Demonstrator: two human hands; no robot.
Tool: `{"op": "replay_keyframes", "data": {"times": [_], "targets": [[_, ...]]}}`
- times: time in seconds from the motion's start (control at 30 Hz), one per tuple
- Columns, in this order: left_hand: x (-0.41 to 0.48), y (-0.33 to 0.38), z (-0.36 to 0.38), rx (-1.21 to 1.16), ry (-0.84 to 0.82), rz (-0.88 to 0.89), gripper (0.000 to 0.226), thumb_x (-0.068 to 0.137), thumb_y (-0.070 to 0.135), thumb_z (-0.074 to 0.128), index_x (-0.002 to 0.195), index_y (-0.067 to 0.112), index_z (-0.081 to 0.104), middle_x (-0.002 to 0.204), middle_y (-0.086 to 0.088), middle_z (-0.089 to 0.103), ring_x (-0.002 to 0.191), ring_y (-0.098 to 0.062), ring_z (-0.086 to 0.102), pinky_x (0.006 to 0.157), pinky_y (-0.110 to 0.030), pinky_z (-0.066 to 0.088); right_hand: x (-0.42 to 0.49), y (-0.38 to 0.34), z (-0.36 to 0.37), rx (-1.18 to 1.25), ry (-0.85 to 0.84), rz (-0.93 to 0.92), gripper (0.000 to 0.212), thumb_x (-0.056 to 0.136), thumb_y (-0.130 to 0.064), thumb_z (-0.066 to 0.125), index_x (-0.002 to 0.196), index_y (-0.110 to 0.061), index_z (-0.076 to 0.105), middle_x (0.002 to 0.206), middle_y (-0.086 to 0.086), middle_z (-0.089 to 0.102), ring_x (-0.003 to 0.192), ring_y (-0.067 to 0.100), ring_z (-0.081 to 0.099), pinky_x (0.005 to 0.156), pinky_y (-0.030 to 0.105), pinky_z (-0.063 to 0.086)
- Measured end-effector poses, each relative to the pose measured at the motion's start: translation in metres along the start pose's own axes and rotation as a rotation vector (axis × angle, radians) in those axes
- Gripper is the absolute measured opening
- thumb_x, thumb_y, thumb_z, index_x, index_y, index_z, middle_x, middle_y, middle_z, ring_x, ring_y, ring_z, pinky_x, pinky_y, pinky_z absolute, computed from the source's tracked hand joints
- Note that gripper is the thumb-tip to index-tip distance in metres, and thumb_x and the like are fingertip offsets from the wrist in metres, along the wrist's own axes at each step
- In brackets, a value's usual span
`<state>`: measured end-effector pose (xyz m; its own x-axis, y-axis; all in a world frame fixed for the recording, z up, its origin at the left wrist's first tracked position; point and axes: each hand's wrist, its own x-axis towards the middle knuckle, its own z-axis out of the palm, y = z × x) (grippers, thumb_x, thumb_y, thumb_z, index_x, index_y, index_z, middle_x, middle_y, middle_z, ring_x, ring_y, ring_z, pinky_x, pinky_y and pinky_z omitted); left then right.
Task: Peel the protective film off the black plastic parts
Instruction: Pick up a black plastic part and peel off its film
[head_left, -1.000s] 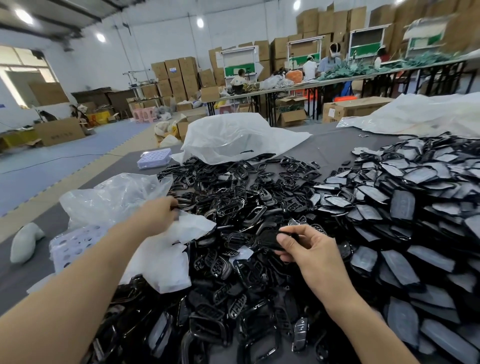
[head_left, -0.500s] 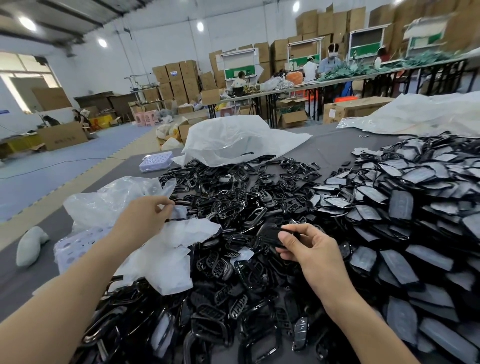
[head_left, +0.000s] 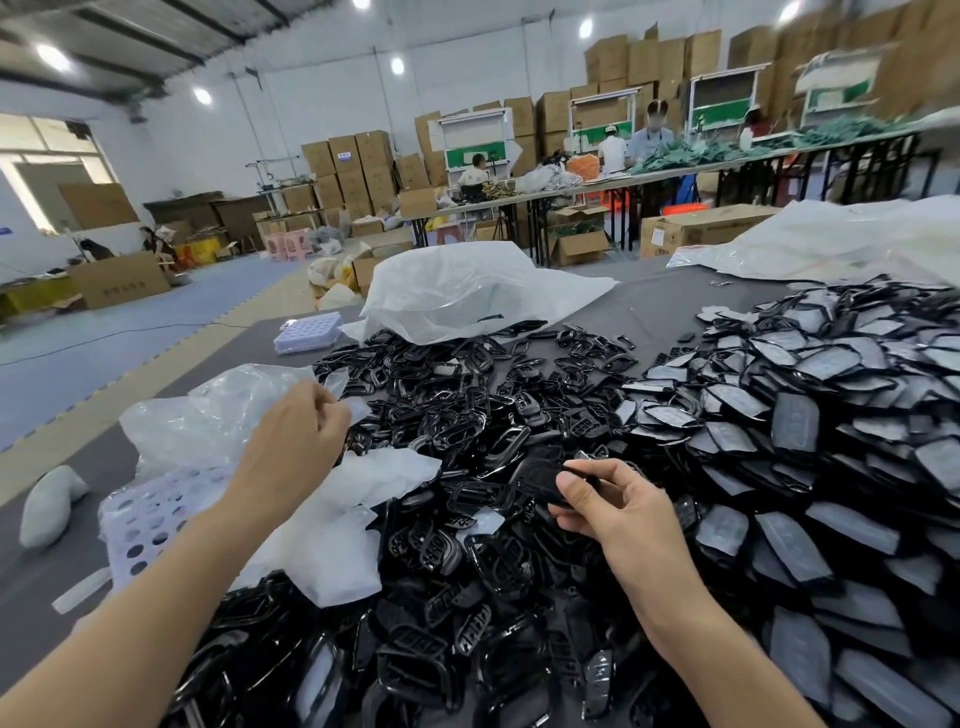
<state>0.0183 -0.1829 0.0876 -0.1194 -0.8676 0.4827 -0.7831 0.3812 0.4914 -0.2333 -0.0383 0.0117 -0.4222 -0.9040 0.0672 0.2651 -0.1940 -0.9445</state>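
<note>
The right hand (head_left: 618, 514) grasps one black plastic part (head_left: 537, 480) between thumb and curled fingers. The part sits just below frame centre, above the central heap of bare black frames (head_left: 467, 415). The left hand (head_left: 296, 441) is at 9 o'clock from the part, with its fingers curled at the edge of a crumpled clear bag (head_left: 208, 415). Whether the left hand pinches a piece of film cannot be told. A perforated white tray (head_left: 150, 519) lies partly under the bag at 8 o'clock. A pile of film-covered parts (head_left: 831, 415) fills the 3 o'clock side. A large white bag (head_left: 457, 296) rests at 12 o'clock on the grey table (head_left: 649, 312), and a small lilac tray (head_left: 306, 332) lies at 10 o'clock.
</note>
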Motion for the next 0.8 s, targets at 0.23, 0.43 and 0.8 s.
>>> {"op": "replay_keyframes", "data": {"times": [0.23, 0.43, 0.8], "targets": [[-0.081, 0.078, 0.043, -0.719, -0.225, -0.013, 0.033, 0.094, 0.011, 0.054, 0.097, 0.04, 0.069, 0.062, 0.009, 0.061, 0.056, -0.008, 0.058, 0.058, -0.019, 0.05, 0.002, -0.007, 0.0, 0.447, -0.062, 0.15, 0.013, 0.072, -0.016, 0.077, 0.085, -0.016, 0.078, 0.091, 0.014, 0.077, 0.078, 0.023, 0.076, 0.067, 0.029, 0.062], [-0.128, 0.111, 0.083, -0.909, -0.202, -0.093, 0.007, 0.095, 0.041, 0.062, 0.099, 0.036, 0.066, 0.069, 0.008, 0.058, 0.065, -0.011, 0.053, 0.065, -0.037, 0.048, -0.001, -0.009, 0.002, 0.538, -0.134, 0.242, 0.01, 0.071, -0.015, 0.078, 0.079, -0.021, 0.079, 0.089, 0.007, 0.076, 0.082, 0.024, 0.076, 0.071, 0.033, 0.062], [-0.132, 0.101, 0.079, -0.842, -0.231, 0.013, 0.018, 0.098, 0.034, 0.059, 0.112, 0.043, 0.065, 0.072, -0.013, 0.056, 0.065, -0.027, 0.052, 0.064, -0.039, 0.048, -0.001, -0.011, 0.002, 0.505, -0.215, 0.282, 0.019, 0.072, -0.019, 0.079, 0.091, -0.019, 0.08, 0.108, 0.013, 0.076, 0.082, 0.022, 0.076, 0.066, 0.03, 0.062]]}}
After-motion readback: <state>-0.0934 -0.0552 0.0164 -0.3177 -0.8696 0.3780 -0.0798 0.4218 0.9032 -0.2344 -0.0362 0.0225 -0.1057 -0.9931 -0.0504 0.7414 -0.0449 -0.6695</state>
